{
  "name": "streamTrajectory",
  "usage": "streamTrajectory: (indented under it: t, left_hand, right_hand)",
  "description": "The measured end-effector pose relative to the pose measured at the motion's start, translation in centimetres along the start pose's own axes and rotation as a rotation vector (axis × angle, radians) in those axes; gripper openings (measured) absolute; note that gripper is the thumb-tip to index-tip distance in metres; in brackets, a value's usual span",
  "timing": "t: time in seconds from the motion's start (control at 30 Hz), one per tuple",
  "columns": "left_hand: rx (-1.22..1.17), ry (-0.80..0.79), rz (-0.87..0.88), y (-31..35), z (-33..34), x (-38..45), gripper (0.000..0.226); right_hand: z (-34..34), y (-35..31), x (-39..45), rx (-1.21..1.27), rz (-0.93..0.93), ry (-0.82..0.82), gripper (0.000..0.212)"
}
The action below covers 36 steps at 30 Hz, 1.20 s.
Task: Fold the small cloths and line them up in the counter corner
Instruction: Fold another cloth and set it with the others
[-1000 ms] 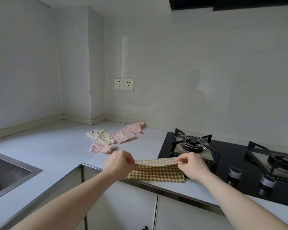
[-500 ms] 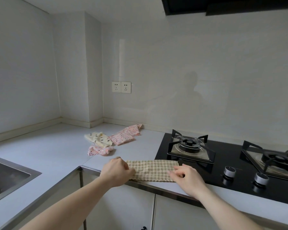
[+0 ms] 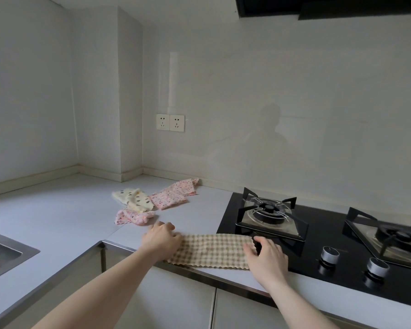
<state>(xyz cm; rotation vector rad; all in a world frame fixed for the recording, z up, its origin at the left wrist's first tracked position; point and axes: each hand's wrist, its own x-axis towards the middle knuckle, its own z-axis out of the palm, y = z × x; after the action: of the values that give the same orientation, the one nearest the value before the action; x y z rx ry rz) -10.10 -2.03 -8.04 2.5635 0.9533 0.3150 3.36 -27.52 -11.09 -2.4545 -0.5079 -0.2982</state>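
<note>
Left of the stove [image 3: 318, 236], well back on the counter [image 3: 57, 210], we see 3 small cloths bunched near the corner: a cream dotted cloth [image 3: 134, 199], a crumpled pink one [image 3: 132, 216] and a flatter pink floral cloth [image 3: 173, 195]. Nearer us, our left hand [image 3: 160, 237] curls over the left end of the checked cloth [image 3: 211, 248]. It lies as a flat strip along the counter's front edge, presumably for its next fold. Our right hand [image 3: 265, 254] presses its right end with fingers spread, touching the stove's edge.
</note>
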Motion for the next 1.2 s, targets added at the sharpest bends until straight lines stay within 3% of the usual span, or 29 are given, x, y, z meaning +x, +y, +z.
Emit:
streamTrajectory:
  t: [0.47, 0.77, 0.93, 1.03, 1.2]
  left_hand:
    - [-0.028, 0.156, 0.099, -1.3, 2.8, 1.7, 0.046]
    - [-0.074, 0.174, 0.091, -1.7, 2.8, 1.5, 0.045]
    - [-0.07, 0.17, 0.1, -1.6, 2.7, 1.5, 0.047]
    - [-0.069, 0.168, 0.107, -1.6, 2.6, 1.4, 0.048]
    - [-0.091, 0.166, 0.103, -1.6, 2.5, 1.2, 0.05]
  right_hand:
    - [1.2, -0.6, 1.5, -0.287, -0.026, -0.004, 0.044]
    - [-1.0, -1.7, 4.7, 0.014, 0.169, -0.275, 0.007]
    - [-3.3, -3.6, 6.4, 0.244, 0.186, -0.24, 0.014]
    - [-4.2, -5.8, 6.8, 0.242, 0.149, -0.183, 0.022]
    - [-4.4, -9.0, 6.4, 0.204, 0.085, -0.231, 0.033]
